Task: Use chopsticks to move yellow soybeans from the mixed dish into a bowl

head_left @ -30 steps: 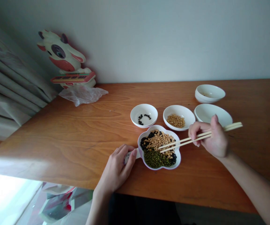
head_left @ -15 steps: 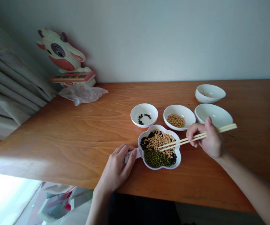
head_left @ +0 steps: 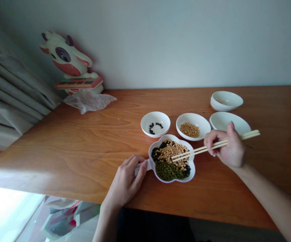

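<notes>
Pale-yellow chopsticks point(head_left: 198, 150) pinched in your right hand point(head_left: 227, 149), tips at mixed beans point(head_left: 169, 150) | your left hand point(head_left: 127, 179) gripping handle point(head_left: 149, 165) of scalloped dish point(head_left: 192, 168), on table point(head_left: 110, 134) before you | just beyond: black-bean bowl point(head_left: 157, 117), yellow-bean bowl point(head_left: 204, 127) to its right

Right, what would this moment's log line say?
left hand: holds dish handle | right hand: holds chopsticks | tips: at beans, contact unclear | behind dish: black-bean bowl, tan-bean bowl

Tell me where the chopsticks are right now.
In the head view, the chopsticks are right of centre, in the right hand, tips over the flower-shaped dish.
</notes>
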A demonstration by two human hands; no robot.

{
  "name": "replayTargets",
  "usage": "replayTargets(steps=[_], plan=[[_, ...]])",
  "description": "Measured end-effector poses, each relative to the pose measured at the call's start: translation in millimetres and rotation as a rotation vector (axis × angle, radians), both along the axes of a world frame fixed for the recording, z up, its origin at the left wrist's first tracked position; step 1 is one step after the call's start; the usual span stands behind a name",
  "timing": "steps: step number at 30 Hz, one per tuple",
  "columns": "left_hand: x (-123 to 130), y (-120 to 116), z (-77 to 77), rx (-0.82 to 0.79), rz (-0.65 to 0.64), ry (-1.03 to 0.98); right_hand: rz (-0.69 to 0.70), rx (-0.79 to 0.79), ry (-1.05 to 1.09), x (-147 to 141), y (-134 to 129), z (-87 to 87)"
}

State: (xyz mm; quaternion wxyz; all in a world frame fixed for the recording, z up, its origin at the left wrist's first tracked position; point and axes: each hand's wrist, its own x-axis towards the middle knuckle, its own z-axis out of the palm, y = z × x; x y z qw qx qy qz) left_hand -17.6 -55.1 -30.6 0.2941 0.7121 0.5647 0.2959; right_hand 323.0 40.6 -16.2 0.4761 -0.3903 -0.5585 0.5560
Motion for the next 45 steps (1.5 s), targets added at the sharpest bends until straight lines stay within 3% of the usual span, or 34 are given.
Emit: replayTargets(steps=[7, 33, 45], plan=[[-1.4, 0.4, 0.0, -0.01, -0.009, -0.01, 0.078, -0.04, -0.049, -2.4, -3.4, 0.7], [-1.9, -0.6, -2.6, -0.01, -0.01, -0.013, -0.033, -0.039, -0.026, -7.5, -2.8, -5.5], [-0.4, 0.4, -2.5, -0.008, -0.009, -0.015, 0.027, -0.072, -0.039, -9.3, -3.7, -1.7]])
